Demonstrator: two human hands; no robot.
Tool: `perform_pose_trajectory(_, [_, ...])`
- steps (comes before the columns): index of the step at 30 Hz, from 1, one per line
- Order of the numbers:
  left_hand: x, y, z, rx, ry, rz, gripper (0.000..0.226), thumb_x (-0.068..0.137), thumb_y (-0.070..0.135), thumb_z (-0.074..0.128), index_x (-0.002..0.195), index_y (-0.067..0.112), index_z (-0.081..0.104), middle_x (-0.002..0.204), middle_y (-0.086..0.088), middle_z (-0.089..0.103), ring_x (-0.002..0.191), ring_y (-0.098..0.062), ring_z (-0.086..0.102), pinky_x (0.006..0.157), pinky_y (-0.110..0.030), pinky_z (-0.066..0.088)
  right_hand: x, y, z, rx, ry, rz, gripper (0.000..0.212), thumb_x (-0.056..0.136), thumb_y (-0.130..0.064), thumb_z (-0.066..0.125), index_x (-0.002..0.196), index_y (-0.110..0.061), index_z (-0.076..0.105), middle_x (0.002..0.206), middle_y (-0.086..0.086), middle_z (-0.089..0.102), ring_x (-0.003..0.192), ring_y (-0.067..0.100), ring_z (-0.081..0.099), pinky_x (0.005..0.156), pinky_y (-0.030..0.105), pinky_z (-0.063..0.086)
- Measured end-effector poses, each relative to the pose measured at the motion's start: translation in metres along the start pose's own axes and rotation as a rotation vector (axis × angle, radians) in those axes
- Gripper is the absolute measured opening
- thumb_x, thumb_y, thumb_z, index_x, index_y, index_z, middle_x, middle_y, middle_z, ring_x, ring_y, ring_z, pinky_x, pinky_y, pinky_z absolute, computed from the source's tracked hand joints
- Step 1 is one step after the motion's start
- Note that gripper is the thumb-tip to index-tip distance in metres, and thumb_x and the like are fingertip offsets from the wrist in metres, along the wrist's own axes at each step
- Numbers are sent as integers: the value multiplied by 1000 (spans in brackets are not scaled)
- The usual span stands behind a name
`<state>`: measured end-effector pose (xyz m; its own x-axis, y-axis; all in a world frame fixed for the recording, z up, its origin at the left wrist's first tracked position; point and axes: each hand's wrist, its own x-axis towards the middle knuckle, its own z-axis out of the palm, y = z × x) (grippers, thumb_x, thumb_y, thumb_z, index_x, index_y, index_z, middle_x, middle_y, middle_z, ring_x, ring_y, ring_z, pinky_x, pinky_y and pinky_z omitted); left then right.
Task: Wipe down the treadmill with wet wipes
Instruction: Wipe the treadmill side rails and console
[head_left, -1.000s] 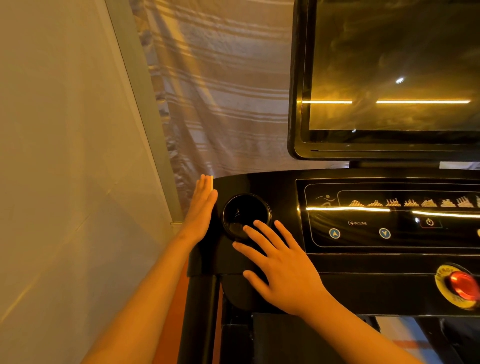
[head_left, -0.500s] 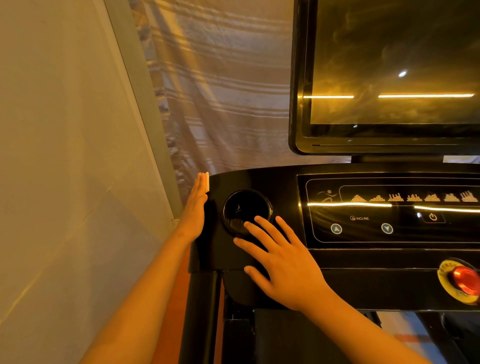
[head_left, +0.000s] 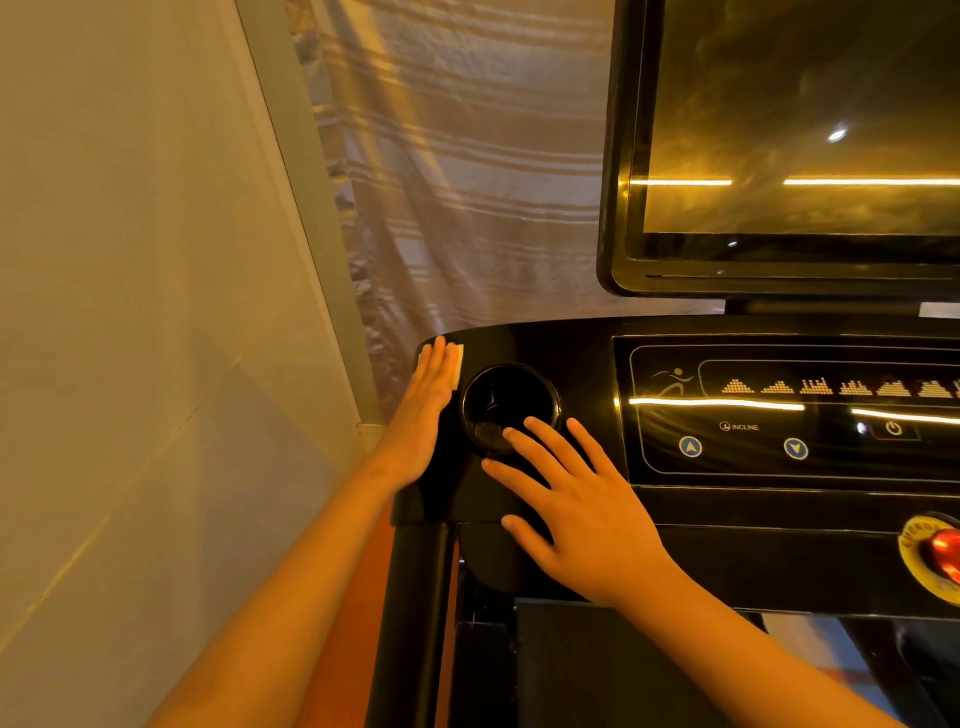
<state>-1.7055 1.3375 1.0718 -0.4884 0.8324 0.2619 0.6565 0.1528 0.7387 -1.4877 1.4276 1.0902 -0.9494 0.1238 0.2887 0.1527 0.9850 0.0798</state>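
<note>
The left hand (head_left: 423, 410), fingers straight, is pressing the wet wipe (head_left: 458, 364) onto the top left corner of the treadmill console (head_left: 524, 340), having come up from its side edge, so wiping is advancing, while the right hand (head_left: 576, 512) is resting spread, empty.

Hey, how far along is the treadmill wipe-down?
Nothing looks clearly finished. In hand: the left hand presses a wipe flat on the console, at its left corner beside the cup holder; the right hand rests open on it. Probably left: cup holder, panel, screen.
</note>
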Motion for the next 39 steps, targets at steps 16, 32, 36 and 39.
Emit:
perform_pose_trajectory(16, [-71, -15, 14, -63, 39, -151, 50, 108, 19, 20, 145, 43, -5, 157, 22, -19, 146, 2, -15, 122, -32, -4, 0, 1, 0, -2, 5, -2, 53, 96, -55, 33, 144, -35, 39, 153, 0, 37, 146, 23, 23, 116, 48, 14])
perform_pose_trajectory(32, [-13, -9, 6, -78, 54, -97, 50, 93, 59, 6, 142, 53, 0, 149, 38, -16, 143, 9, -17, 121, -32, -7, 0, 3, 4, -2, -12, -6, 53, 97, -55, 33, 146, -36, 37, 155, 0, 34, 148, 22, 18, 119, 48, 11])
perform_pose_trajectory(36, [-34, -9, 12, -180, 115, -172, 43, 94, 55, 11, 136, 59, 3, 154, 29, -11, 146, 3, -11, 123, -40, -3, -1, 3, 3, -7, -6, -5, 53, 96, -55, 33, 146, -36, 37, 155, -1, 34, 148, 22, 19, 119, 48, 12])
perform_pose_trajectory(39, [-64, -12, 17, -201, 126, -216, 45, 97, 41, 16, 138, 53, 3, 158, 22, -10, 147, 1, -9, 124, -42, 1, -1, 3, 3, -11, -3, -3, 54, 96, -55, 33, 146, -36, 36, 155, 0, 34, 148, 22, 19, 119, 49, 15])
